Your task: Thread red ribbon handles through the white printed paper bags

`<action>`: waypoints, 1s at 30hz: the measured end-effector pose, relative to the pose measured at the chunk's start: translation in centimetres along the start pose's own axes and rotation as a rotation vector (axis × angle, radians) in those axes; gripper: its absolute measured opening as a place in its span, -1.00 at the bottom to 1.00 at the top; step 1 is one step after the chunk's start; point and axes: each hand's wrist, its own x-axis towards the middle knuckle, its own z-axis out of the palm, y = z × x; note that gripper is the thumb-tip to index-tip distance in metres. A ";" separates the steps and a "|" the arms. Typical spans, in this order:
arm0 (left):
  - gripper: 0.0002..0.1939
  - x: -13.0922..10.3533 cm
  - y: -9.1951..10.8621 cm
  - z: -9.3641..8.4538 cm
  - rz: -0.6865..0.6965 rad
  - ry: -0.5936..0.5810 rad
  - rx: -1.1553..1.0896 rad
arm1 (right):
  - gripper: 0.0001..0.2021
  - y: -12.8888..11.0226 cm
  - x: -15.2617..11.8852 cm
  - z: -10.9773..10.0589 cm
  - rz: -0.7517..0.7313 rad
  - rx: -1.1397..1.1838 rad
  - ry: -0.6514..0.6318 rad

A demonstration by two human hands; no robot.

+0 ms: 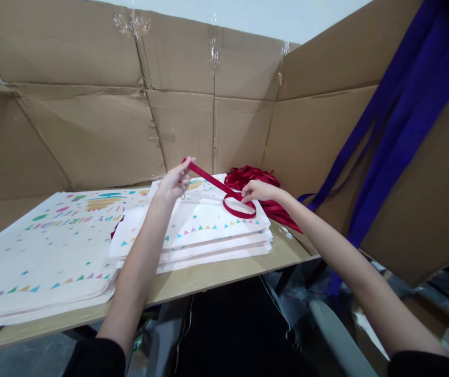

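A red ribbon [209,177] stretches between my two hands over a stack of white printed fabric sheets [204,222]. My left hand [174,181] is closed on its upper left end, and a small metal piece, too small to name, shows below those fingers. On the right, my right hand [259,190] pinches the same ribbon, where it curls into a loop resting on the stack. Just behind that hand lies a heap of red ribbons [250,175], some trailing toward the table's right side. The sheets carry colored stars and a row of little triangles.
A wider pile of sheets with "Happy Birthday" lettering [63,246] covers the table's left side. Cardboard walls [185,120] enclose the back and right. Long purple ribbons [401,141] hang at the right. The table's front edge [224,280] runs below my forearms.
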 end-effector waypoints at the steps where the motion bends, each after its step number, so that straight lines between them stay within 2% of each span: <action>1: -0.93 -0.1 -0.3 0.2 -0.012 -0.021 0.032 | -0.86 0.1 -0.2 -0.3 0.010 -0.012 -0.029; 3: -0.93 -0.3 -0.9 0.7 -0.041 -0.062 0.109 | -0.86 -0.3 -0.3 -0.6 -0.002 -0.003 -0.009; 4: -0.94 -0.4 -1.2 0.9 -0.053 -0.087 0.160 | -0.83 -0.8 -0.2 -0.7 -0.017 0.001 0.065; 8: -0.85 -0.9 -2.0 1.4 -0.111 -0.232 0.460 | -0.60 -3.4 0.8 -0.4 -0.148 -0.151 0.584; 10: -0.76 -1.2 -2.1 1.3 -0.157 -0.342 0.603 | -0.53 -4.8 1.4 -0.1 -0.266 -0.292 0.677; 14: -0.61 -1.5 -2.2 1.1 -0.143 -0.518 0.745 | -0.73 -6.9 2.1 0.1 -0.466 -0.515 0.548; 16: -0.58 -1.4 -2.1 1.0 -0.127 -0.543 0.804 | -0.76 -7.3 2.1 0.0 -0.486 -0.572 0.475; 18: -0.58 -1.1 -1.9 0.8 -0.088 -0.533 0.877 | -0.76 -7.0 1.9 -0.2 -0.443 -0.592 0.441; 21: -0.70 -0.5 -1.3 0.1 0.092 -0.443 1.033 | -0.73 -5.5 1.4 -0.5 -0.317 -0.592 0.442; 24: -0.78 0.3 -0.9 -1.0 0.251 -0.233 1.159 | -0.68 -3.3 0.9 -0.5 -0.194 -0.583 0.490; 27: -0.80 1.1 -1.3 -1.9 0.159 -0.136 1.057 | -0.68 -1.6 0.3 -0.2 -0.104 -0.494 0.571; 30: -0.82 1.7 -2.3 -2.3 0.032 -0.187 0.846 | -0.68 -1.1 -0.4 0.5 -0.090 -0.357 0.625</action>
